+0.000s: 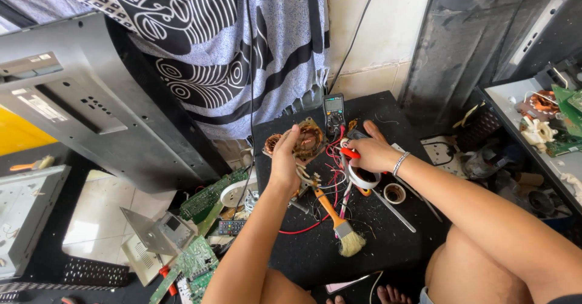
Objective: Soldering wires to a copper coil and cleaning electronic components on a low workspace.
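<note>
A cream tiled wall [388, 31] is hung with a grey patterned cloth [242, 43]. White floor tiles [100, 219] are seen lower left. A dark panel [461, 43] is leaned right. Daylight throughout.

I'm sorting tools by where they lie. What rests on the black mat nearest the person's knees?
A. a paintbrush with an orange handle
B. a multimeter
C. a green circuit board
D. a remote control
A: the paintbrush lies on the black mat, bristles toward the knees, below the left hand.
</note>
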